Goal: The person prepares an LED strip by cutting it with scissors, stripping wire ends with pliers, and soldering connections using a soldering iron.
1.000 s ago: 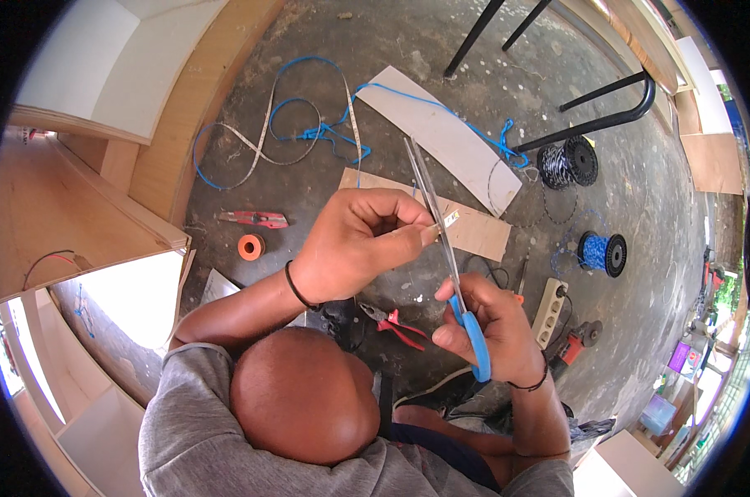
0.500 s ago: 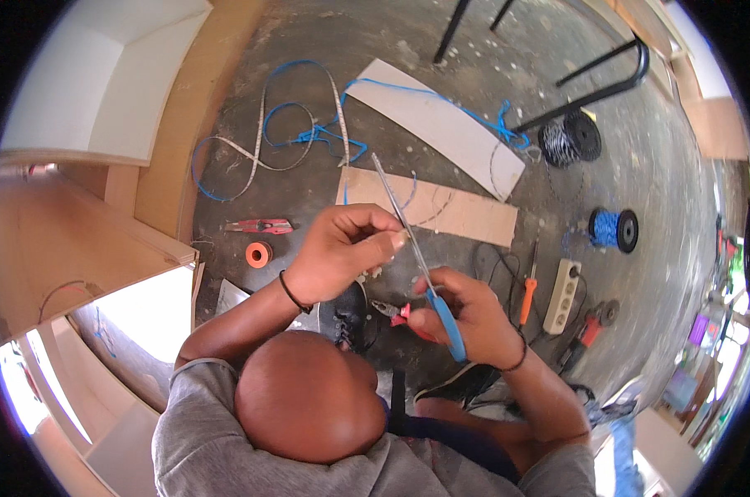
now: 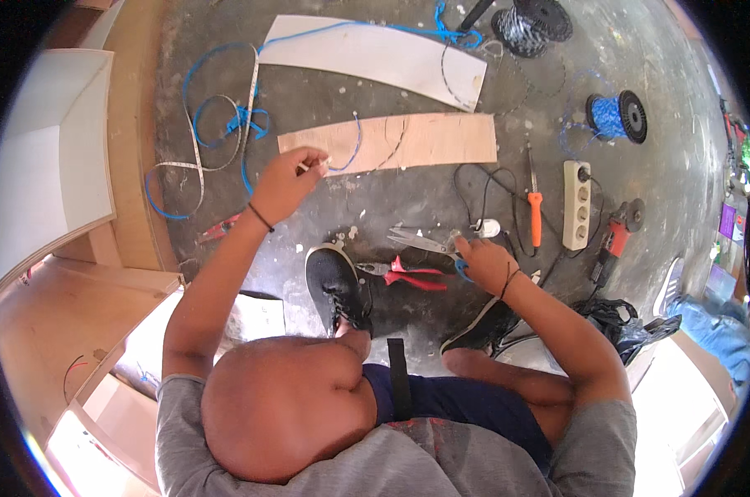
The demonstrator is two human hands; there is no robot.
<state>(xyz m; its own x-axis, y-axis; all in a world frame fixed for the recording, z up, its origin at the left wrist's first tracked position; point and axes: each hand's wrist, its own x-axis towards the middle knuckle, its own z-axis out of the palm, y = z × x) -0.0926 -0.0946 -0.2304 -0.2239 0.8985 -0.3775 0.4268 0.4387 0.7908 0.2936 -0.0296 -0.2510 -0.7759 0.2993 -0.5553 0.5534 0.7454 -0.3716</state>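
My left hand (image 3: 288, 184) hovers by the near edge of a plywood strip (image 3: 454, 139), thumb and fingers pinched together around something small and pale that I cannot make out. Close to its fingertips, a thin blue cord (image 3: 359, 142) curves over the strip, with a dark cord (image 3: 400, 142) beside it. My right hand (image 3: 484, 263) is closed on scissors (image 3: 425, 240) with blue handles, low over the floor; the blades point left and are slightly apart. Red-handled pliers (image 3: 412, 273) lie just below the blades, next to my black shoe (image 3: 332, 277).
Beyond the strip lies a white board (image 3: 375, 56) with blue cord across it. A tape measure (image 3: 196, 141) coils at left. On the right are an orange-handled soldering iron (image 3: 535, 215), a power strip (image 3: 575, 207), an angle grinder (image 3: 615, 240) and a blue cord spool (image 3: 619, 118).
My hands have moved apart: the left toward the plywood strip, the right down and right with the scissors. The scissors now point left instead of up. The view has shifted too.
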